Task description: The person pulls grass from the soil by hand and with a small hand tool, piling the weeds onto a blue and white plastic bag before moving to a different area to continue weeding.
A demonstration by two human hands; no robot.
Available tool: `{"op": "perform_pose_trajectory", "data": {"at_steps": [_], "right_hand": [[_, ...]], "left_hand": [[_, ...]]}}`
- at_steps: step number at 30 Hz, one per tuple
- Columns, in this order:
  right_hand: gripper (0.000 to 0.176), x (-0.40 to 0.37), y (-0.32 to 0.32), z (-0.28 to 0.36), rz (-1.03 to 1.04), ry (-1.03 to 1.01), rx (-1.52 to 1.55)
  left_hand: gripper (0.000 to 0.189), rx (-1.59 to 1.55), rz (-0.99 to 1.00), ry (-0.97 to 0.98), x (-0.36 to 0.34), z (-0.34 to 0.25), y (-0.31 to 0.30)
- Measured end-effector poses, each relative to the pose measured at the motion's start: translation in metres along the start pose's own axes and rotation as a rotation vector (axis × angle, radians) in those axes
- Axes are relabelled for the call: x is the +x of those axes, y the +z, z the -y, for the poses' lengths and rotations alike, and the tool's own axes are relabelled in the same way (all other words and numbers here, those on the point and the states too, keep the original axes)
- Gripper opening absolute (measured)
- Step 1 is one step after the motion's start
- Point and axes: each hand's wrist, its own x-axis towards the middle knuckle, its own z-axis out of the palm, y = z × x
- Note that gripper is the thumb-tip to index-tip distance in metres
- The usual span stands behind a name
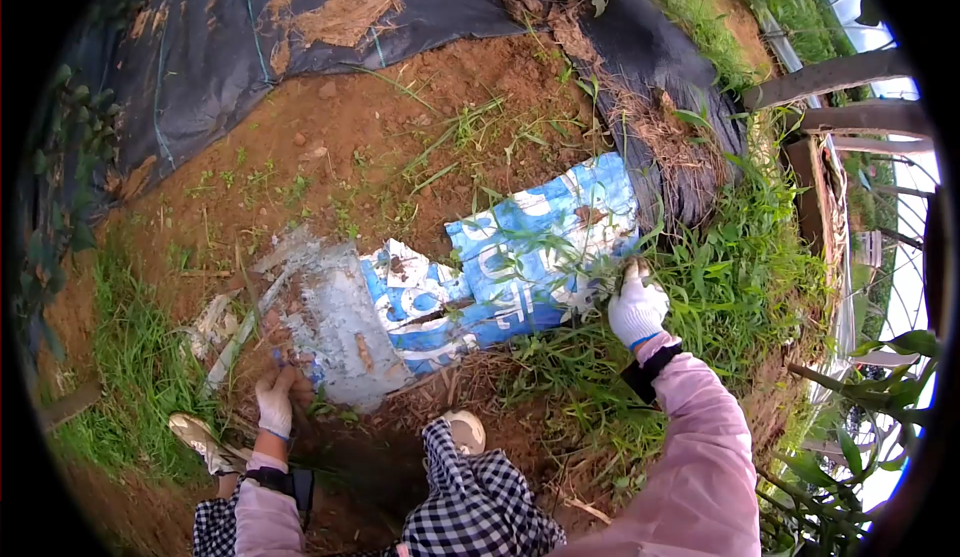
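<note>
A torn blue sheet with white lettering (520, 267) lies flat on the soil, ragged and split at its left part. Beside it is a grey, weathered piece of sheeting (350, 327). My right hand (638, 304), in a white glove, is closed on grass stems at the right edge of the blue sheet. My left hand (276, 400), also gloved with brownish fingers, is low by the left end of the grey piece. Its fingers are bent close to the ground beside a small blue scrap (314, 369); what they hold is hidden.
Black ground-cover fabric (210, 47) spreads across the top left, with bare reddish soil (400, 107) in front of it. Green grass (740, 267) grows thickly at right. Metal posts (830, 77) and a cardboard box (815, 197) stand at the right. My shoes (467, 433) are below.
</note>
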Motion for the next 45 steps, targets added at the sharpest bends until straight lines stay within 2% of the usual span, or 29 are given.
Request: {"op": "perform_pose_trajectory", "data": {"at_steps": [1, 2, 4, 6, 7, 8, 10, 11, 12, 14, 17, 20, 22, 23, 24, 26, 29, 32, 33, 34, 35, 36, 37, 38, 40, 41, 42, 44, 45], "right_hand": [[0.076, 0.019, 0.010, -0.020, 0.160, 0.084, -0.113], [0.080, 0.026, 0.021, -0.035, 0.200, 0.135, -0.174], [0.083, 0.022, 0.001, -0.031, 0.456, 0.224, -0.053], [0.085, 0.032, 0.030, -0.040, 0.430, 0.212, 0.001], [0.076, 0.033, 0.034, -0.039, 0.375, 0.224, 0.056], [0.058, 0.036, 0.043, -0.038, 0.346, 0.183, 0.015], [0.042, 0.077, 0.128, -0.075, 0.328, -0.065, -0.104], [0.037, 0.072, 0.113, -0.067, 0.337, -0.095, -0.109], [0.044, 0.067, 0.105, -0.066, 0.375, -0.062, -0.053], [0.045, 0.019, 0.030, -0.041, 0.385, -0.178, 0.044], [0.049, -0.043, -0.028, 0.000, 0.533, -0.031, 0.242], [0.058, -0.050, -0.047, 0.028, 0.518, -0.048, 0.474], [0.070, -0.036, -0.027, 0.057, 0.644, -0.074, 0.371], [0.079, -0.030, -0.016, 0.069, 0.851, -0.118, 0.292], [0.076, -0.030, 0.012, 0.079, 0.899, -0.122, 0.325], [0.058, -0.029, 0.074, 0.097, 0.744, -0.291, 0.123], [0.035, -0.031, 0.095, 0.110, 0.737, -0.654, -0.392], [0.027, -0.058, 0.099, 0.098, 0.547, -0.569, -0.228], [0.025, -0.076, 0.056, 0.112, 0.573, -0.391, -0.246], [0.026, -0.082, 0.069, 0.102, 0.637, -0.655, -0.414], [0.029, -0.105, 0.042, 0.108, 0.692, -0.571, -0.444], [0.037, -0.126, 0.038, 0.098, 0.629, -0.496, -0.201], [0.041, -0.141, 0.012, 0.099, 0.763, -0.471, -0.259], [0.045, -0.150, -0.005, 0.094, 0.757, -0.458, -0.336], [0.055, -0.154, -0.002, 0.077, 0.787, -0.625, -0.384], [0.060, -0.153, -0.002, 0.073, 0.820, -0.525, -0.484], [0.063, -0.153, 0.014, 0.065, 0.624, -0.532, -0.637], [0.069, -0.139, 0.038, 0.062, 0.469, -0.414, -0.678], [0.068, -0.130, 0.052, 0.061, 0.537, -0.339, -0.685]], "left_hand": [[0.023, -0.014, 0.004, 0.006, 0.000, 0.002, -0.001], [0.023, -0.029, 0.007, 0.012, 0.001, 0.003, -0.001], [0.023, -0.053, 0.017, 0.020, 0.005, 0.004, -0.003], [0.023, -0.071, 0.033, 0.016, 0.007, 0.008, -0.007], [0.023, -0.089, 0.083, 0.025, 0.009, 0.008, -0.008], [0.022, -0.102, 0.080, 0.023, 0.010, 0.009, -0.010], [0.022, -0.127, 0.074, 0.014, 0.005, 0.006, -0.005], [0.022, -0.123, 0.043, 0.011, 0.006, 0.007, -0.004], [0.022, -0.086, 0.031, 0.014, 0.005, 0.003, -0.001], [0.023, -0.011, 0.005, 0.006, -0.002, -0.003, 0.002], [0.023, -0.050, 0.087, -0.014, 0.001, -0.001, -0.005], [0.022, -0.021, 0.039, 0.001, 0.001, -0.001, -0.003], [0.022, -0.039, 0.061, 0.002, -0.001, -0.002, -0.001], [0.022, -0.047, 0.068, 0.003, -0.002, -0.004, -0.001], [0.022, -0.063, 0.070, -0.003, -0.003, -0.005, -0.001], [0.022, -0.097, 0.077, -0.016, -0.002, -0.005, 0.002], [0.022, -0.117, 0.109, 0.003, 0.000, -0.002, -0.001], [0.023, -0.126, 0.163, 0.026, 0.006, 0.005, -0.007], [0.023, -0.132, 0.184, 0.034, 0.008, 0.007, -0.010], [0.023, -0.140, 0.181, 0.026, 0.010, 0.007, -0.011], [0.023, -0.149, 0.175, 0.011, 0.010, 0.006, -0.010], [0.023, -0.149, 0.176, -0.008, 0.007, 0.005, -0.010], [0.023, -0.145, 0.181, -0.002, 0.003, 0.001, -0.007], [0.022, -0.129, 0.170, 0.003, 0.005, 0.002, -0.006], [0.022, -0.102, 0.136, 0.017, 0.007, 0.005, -0.008], [0.021, -0.107, 0.121, 0.023, 0.008, 0.007, -0.009], [0.020, -0.122, 0.148, 0.017, 0.006, 0.007, -0.009], [0.020, -0.156, 0.199, 0.013, 0.005, 0.004, -0.009], [0.020, -0.127, 0.150, 0.019, 0.004, 0.003, -0.006]]}}
